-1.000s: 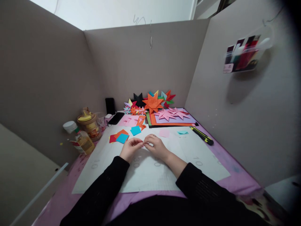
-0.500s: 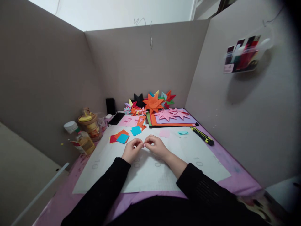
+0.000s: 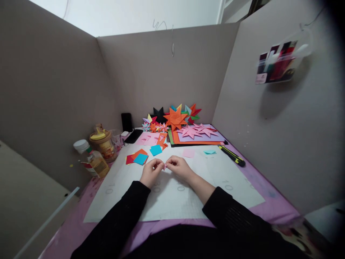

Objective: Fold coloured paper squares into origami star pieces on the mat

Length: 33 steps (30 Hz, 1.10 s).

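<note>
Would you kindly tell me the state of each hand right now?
Left hand: closed, fingertips pinching a small pink piece.
Right hand: closed, fingertips pinching the same piece.

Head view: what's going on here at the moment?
A person's left hand and right hand meet over the white sheet, fingertips pinching a small pink piece, apparently paper; its exact shape is mostly hidden. Blue squares lie beyond the left hand, a cutter lies off to the right, and an orange paper star stands at the back.
</note>
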Motion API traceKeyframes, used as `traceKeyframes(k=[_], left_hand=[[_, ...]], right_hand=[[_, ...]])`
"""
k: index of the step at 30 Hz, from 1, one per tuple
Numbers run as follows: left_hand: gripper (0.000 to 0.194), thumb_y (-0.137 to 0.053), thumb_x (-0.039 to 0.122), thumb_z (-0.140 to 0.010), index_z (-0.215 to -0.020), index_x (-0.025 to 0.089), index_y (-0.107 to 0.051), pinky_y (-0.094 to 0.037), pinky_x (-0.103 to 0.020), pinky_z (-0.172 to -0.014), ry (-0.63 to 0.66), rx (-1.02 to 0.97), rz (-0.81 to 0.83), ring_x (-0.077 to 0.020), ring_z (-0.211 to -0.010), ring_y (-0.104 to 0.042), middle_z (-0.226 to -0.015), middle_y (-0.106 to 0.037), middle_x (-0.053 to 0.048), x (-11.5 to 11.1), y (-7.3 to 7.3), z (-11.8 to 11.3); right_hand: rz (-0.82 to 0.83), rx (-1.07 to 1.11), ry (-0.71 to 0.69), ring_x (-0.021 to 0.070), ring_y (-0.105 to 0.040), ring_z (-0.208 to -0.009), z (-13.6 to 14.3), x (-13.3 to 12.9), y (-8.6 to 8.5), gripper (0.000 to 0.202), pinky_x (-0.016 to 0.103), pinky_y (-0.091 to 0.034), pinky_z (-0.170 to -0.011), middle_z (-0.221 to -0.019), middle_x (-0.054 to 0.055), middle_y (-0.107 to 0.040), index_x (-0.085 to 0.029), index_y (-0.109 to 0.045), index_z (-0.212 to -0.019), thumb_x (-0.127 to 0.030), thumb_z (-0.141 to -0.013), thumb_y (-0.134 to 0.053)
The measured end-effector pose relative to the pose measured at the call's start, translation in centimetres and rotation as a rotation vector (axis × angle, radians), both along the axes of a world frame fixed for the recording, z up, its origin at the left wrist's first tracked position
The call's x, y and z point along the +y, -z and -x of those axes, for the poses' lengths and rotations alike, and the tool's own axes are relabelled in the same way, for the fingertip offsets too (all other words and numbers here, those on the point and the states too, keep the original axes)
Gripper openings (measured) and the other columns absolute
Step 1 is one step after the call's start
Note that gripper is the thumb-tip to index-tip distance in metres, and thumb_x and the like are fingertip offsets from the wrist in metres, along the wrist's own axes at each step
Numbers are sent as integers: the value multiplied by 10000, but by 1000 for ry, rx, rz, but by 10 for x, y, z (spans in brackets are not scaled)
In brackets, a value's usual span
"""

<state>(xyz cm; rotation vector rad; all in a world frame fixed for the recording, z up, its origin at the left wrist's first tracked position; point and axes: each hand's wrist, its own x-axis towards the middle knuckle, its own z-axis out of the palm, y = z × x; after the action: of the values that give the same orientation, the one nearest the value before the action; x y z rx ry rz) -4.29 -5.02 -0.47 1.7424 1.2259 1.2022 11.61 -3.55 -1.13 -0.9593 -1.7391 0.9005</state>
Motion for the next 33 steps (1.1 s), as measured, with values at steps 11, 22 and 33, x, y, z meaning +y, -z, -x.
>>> traceKeyframes(k=[11,22,33], left_hand=[[174,-535,294,-731,-646,151,-585,-376,-228,-611,-39,-63,45,-134,-640,-508,-652,-578,-4,3,4,1],[182,-504,294,-756,-638,161,-540,-356,-226,-572,-20,-22,53,-121,-592,-480,-604,-545,17,2,7,-2],[191,-531,305,-749,-645,146,-554,-368,-235,-622,16,-8,76,-123,-640,-485,-646,-549,0,5,-1,3]], right_hand=[[32,9,21,131,-558,-651,0,-1,-2,132,240,-429,-622,-686,24,-631,-157,-665,-672,-219,-737,-569],[11,-18,-14,128,-552,-644,5,-3,1,131,227,-412,-584,-687,18,-624,-168,-663,-677,-252,-744,-587],[188,61,-69,119,-536,-607,1,0,1,103,221,-395,-588,-635,-1,-623,-148,-663,-659,-193,-683,-574]])
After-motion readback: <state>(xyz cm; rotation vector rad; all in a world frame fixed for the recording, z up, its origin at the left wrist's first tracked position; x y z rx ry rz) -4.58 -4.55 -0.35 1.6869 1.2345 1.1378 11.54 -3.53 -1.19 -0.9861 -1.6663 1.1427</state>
